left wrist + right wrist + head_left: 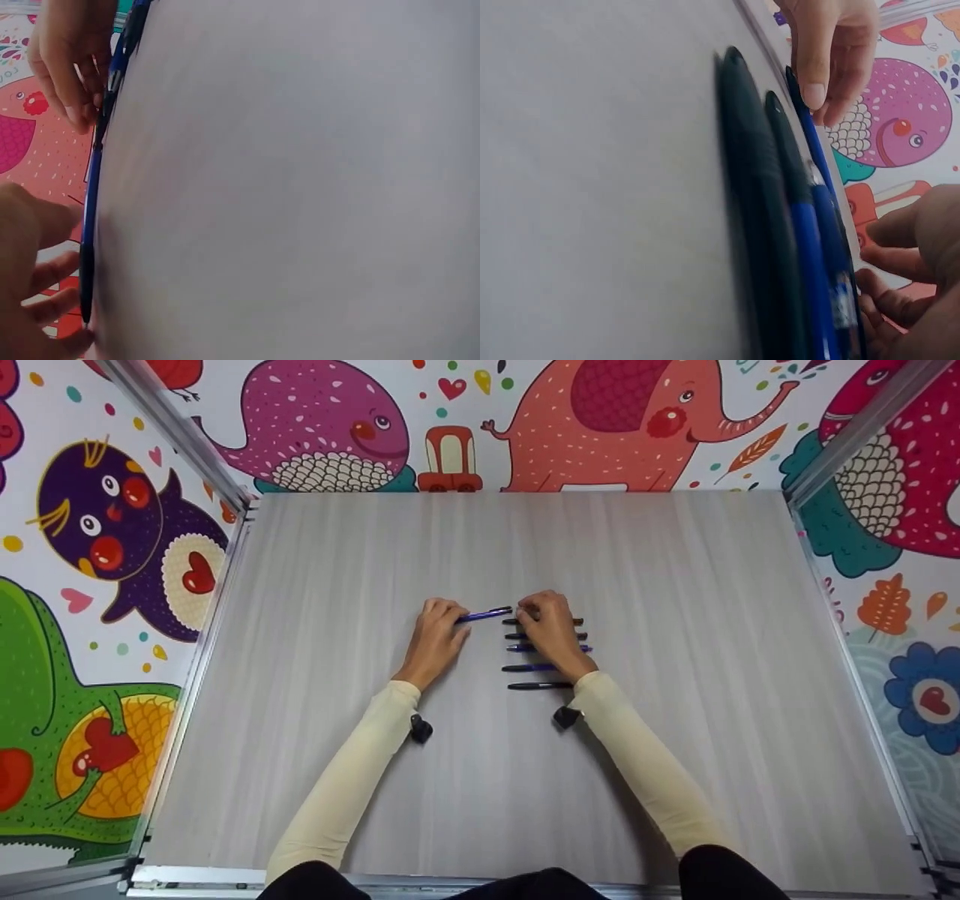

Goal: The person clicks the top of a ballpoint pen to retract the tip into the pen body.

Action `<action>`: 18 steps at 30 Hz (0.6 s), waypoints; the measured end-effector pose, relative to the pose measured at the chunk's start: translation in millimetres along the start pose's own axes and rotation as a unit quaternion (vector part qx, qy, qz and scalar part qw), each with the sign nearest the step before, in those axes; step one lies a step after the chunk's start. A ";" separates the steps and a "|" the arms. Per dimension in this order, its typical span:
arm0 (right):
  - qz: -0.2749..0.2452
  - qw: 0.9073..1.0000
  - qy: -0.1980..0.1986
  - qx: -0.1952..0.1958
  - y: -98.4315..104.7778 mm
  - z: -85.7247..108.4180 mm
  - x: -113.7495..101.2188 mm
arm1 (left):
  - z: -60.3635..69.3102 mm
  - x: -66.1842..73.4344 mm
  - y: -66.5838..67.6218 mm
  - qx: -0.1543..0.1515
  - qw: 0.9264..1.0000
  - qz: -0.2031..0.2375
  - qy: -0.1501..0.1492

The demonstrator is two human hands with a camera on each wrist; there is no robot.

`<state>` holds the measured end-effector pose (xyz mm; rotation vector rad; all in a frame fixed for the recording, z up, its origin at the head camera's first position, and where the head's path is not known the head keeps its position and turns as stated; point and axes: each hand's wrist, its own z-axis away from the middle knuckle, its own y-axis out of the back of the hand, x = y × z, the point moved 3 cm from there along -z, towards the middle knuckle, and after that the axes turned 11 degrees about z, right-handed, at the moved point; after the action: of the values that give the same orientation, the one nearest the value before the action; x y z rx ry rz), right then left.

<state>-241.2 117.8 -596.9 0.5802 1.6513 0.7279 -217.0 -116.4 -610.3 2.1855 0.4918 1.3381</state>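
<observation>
A blue pen (486,615) lies on the table between the two hands. My left hand (437,637) rests at its left end, the fingertips touching or almost touching it and the thumb apart from it. Just beyond the pen's other end is my right hand (551,630), its fingers loosely bent with nothing seen between them. Under and below that hand several pens lie in a roughly parallel row. Among them are a blue pen with a dark end (536,667) and a black pen (534,686) nearest me. The right hand and wrist hide parts of the row.
The pens lie on a pale wood-grain table (675,585) with a metal frame along its edges. Panels with cartoon animals (600,427) stand behind it and at both sides. A small black camera (421,729) is worn at the left wrist, another (566,717) at the right.
</observation>
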 end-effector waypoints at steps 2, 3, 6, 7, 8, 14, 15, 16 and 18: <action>0.006 1.000 -0.011 -0.004 -3.2 0.3 -1.4 | 0.3 -0.6 -1.2 0.001 1.000 -0.021 -0.005; 0.009 1.000 -0.015 -0.006 -4.6 0.4 -2.1 | 0.2 -0.7 -1.6 0.000 0.999 -0.035 -0.006; 0.019 1.000 -0.021 -0.005 -6.6 0.0 -4.3 | -1.8 5.5 -0.4 -0.011 0.997 -0.080 -0.004; 0.025 0.999 -0.022 -0.004 -7.1 -0.2 -4.9 | -2.5 6.0 -0.6 -0.015 0.996 -0.088 -0.001; 0.031 0.999 -0.021 -0.002 -7.6 -0.6 -5.5 | -3.1 6.9 -0.2 -0.018 0.995 -0.095 0.002; 0.063 0.998 -0.008 -0.005 -10.5 -3.2 -8.9 | -6.5 6.2 0.1 -0.026 0.994 -0.103 0.025; 0.064 0.998 -0.005 -0.009 -10.8 -3.4 -9.4 | -6.6 5.7 0.1 -0.027 0.994 -0.099 0.031; 0.063 0.998 -0.001 -0.012 -10.8 -3.5 -10.0 | -6.6 5.6 0.2 -0.027 0.995 -0.092 0.035; 0.059 0.998 0.006 -0.015 -9.7 -3.2 -10.8 | -6.2 5.8 0.2 -0.027 0.996 -0.074 0.041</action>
<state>-242.1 103.0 -596.4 0.6569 1.6252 0.8411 -220.0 -111.8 -603.7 2.0143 0.6283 1.3486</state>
